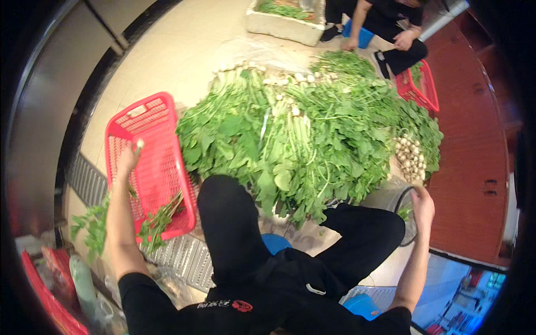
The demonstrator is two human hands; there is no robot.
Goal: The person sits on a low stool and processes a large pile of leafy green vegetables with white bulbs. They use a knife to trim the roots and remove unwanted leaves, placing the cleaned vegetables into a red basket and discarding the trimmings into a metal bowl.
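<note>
A wide heap of leafy greens with small white roots (293, 134) lies on the floor before my knees. On the left, my left hand (127, 159) is closed on a leafy plant by its small white root, over a red plastic basket (165, 167); leaves hang down beside my forearm. A bunch of greens (161, 222) lies at the near end of this basket. My right hand (423, 205) grips the dark rim of a bin (379, 197), which lies tilted by my right knee with some green inside. Just beyond it, a cluster of small white roots (409, 159) shows.
Across the heap, a person (356, 25) in black reaches to the greens. A second red basket (418, 90) stands near a reddish-brown cabinet (465, 138). At the top is a white foam box (284, 27). Metal floor grating (188, 257) and plastic bags (171, 284) lie at my left.
</note>
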